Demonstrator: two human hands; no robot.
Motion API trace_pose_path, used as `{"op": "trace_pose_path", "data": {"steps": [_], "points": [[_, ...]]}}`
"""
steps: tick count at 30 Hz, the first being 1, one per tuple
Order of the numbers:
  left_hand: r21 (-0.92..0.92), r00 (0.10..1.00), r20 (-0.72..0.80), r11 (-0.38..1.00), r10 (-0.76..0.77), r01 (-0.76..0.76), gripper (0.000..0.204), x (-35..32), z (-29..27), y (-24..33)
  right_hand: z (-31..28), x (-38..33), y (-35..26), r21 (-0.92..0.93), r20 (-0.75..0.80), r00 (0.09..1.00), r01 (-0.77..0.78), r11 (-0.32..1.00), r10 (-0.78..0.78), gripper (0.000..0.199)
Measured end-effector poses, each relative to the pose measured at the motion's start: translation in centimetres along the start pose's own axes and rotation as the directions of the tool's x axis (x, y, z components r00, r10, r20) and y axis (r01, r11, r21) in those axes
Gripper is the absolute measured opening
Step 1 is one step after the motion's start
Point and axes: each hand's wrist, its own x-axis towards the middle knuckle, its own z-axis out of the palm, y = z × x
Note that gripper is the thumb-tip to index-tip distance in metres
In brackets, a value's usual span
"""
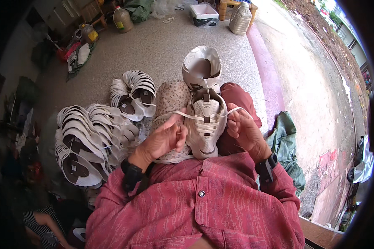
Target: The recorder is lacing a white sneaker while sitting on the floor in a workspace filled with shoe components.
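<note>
A cream-white sneaker upper (205,122) rests between my knees, its toe toward me and a white shoelace (207,128) threaded across its front. Beside it, my left hand (165,139) has its fingers curled round one lace end, which crosses over the left knee. On the other side, my right hand (244,128) pinches the opposite lace end near the upper's edge. Both lace ends stretch outward from the upper. Just beyond the upper stands a second pale, open-topped shoe piece (202,66); how the two meet is partly hidden.
Stacks of white shoe uppers (79,143) lie at left, with another bundle (133,92) behind them. Plastic jugs (123,20) and a white-rimmed bin (204,14) stand farther off. Green cloth (286,145) lies at right. Part of another person (47,226) shows at lower left.
</note>
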Motion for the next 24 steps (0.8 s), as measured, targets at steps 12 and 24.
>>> {"op": "trace_pose_path", "data": {"steps": [12,24], "points": [[-0.431,0.928,-0.285,0.833,0.239,-0.346,0.022,-1.1,-6.6,0.5,-7.7,-2.7,-3.1,0.29,-0.203,0.961,0.243,0.926,-0.189,0.012],[-0.147,0.512,-0.696,0.598,0.503,-0.788,0.023,-11.2,-12.5,3.3,-20.2,-11.7,-8.6,0.352,-0.445,0.81,0.551,0.757,-0.383,0.038]]}}
